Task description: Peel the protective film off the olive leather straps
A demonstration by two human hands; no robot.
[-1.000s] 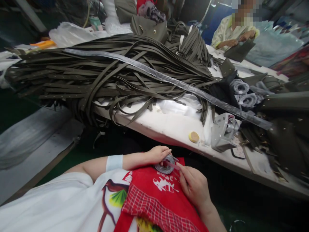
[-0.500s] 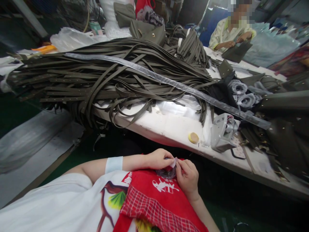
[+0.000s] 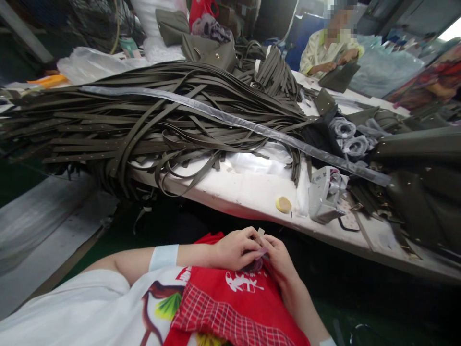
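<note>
Over the red apron [image 3: 234, 288], my two hands meet with their fingers pinched together. My left hand [image 3: 236, 249] is closed on a small coil of clear plastic strip [image 3: 256, 264], which partly hides beneath the fingers. My right hand [image 3: 280, 257] pinches at the same plastic from the other side. A little pale tab [image 3: 261, 232] sticks up between the fingertips; whether it is part of the coil I cannot tell. Both hands are just off the near table edge, below a round yellow-rimmed tape roll [image 3: 284, 204].
Dark olive straps [image 3: 144, 120] are heaped across the white table [image 3: 230, 185], with a long clear plastic strip [image 3: 216, 113] over them. A grey tape dispenser [image 3: 322, 194], a phone [image 3: 349, 218] and coiled clear strips [image 3: 355, 145] lie right. Across, a co-worker [image 3: 327, 53] handles an olive piece.
My fingers have shifted around the plastic, and a pale tab now stands up between them. My right hand has turned and moved slightly. The whole view has shifted a little.
</note>
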